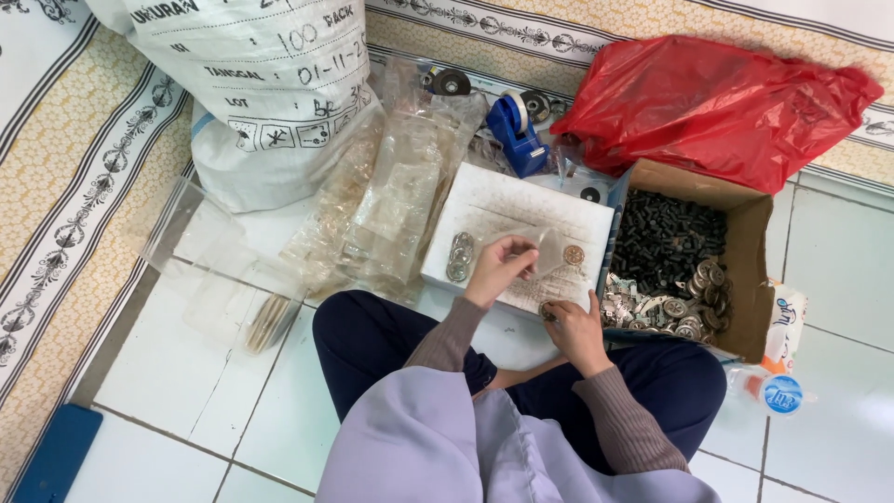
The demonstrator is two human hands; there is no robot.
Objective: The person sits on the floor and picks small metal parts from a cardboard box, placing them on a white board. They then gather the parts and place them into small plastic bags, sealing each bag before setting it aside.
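Seated on a white tiled floor (168, 391), legs crossed, a white box (517, 219) set just ahead of the knees as the centre of things. Behind the box to the left, a big white sack (251, 84) with black markings. Behind it to the right, a crumpled red bag (708, 102). Touching the box on its right side, an open carton (750, 270) with dark small parts at the back and round metal discs at the front. Left of the box, a heap of clear sleeves (391, 205) spreading onto the tiles. Just behind the box, a blue tape dispenser (517, 135). On the box lid, near its left edge, a short row of washers (459, 256). Over the lid's middle, left hand (498, 268) pinched shut on a small clear pouch (551, 250) with one round disc (574, 254) showing inside. At the box's near edge, right hand (573, 326) curled loosely with fingertips down on the lid, closed over something small; cannot tell what.
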